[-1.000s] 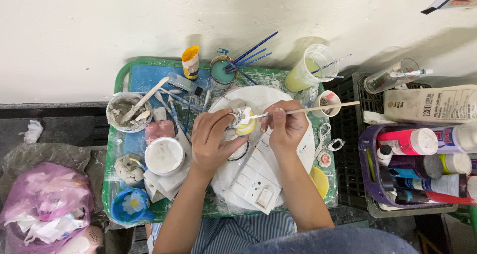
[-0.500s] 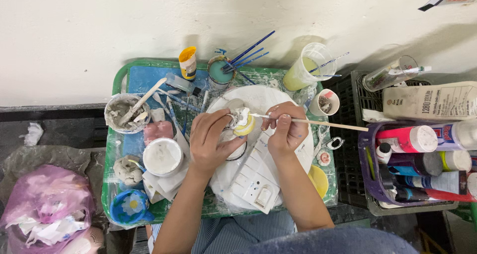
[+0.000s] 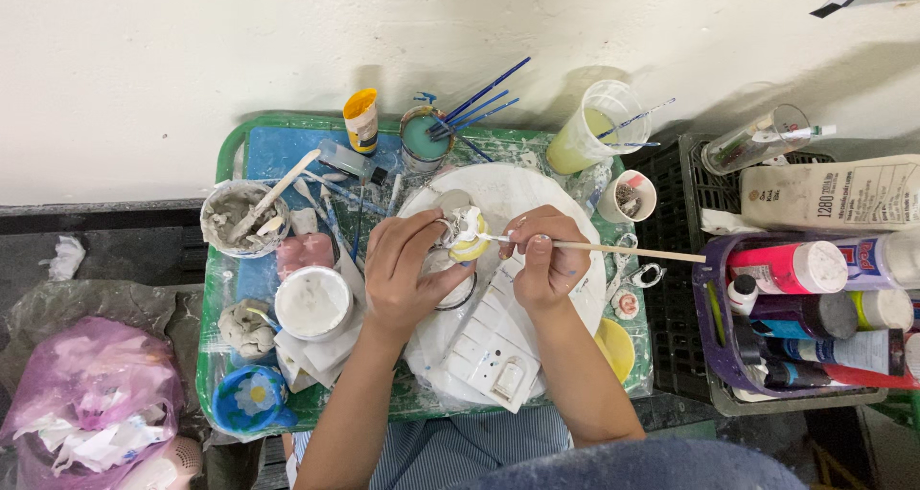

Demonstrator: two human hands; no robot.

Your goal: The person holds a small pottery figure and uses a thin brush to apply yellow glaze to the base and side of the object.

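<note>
Over the tray, left hand fingers clamp figurine; right hand fingers pinch brush.

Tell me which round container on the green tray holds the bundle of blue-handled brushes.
The teal-filled cup at the tray's back edge; the white tub holds none.

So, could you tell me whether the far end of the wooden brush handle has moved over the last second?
Yes. The brush handle has swung down: its far end, earlier level with the small white cup, now lies below it, pointing toward the purple basket.
</note>
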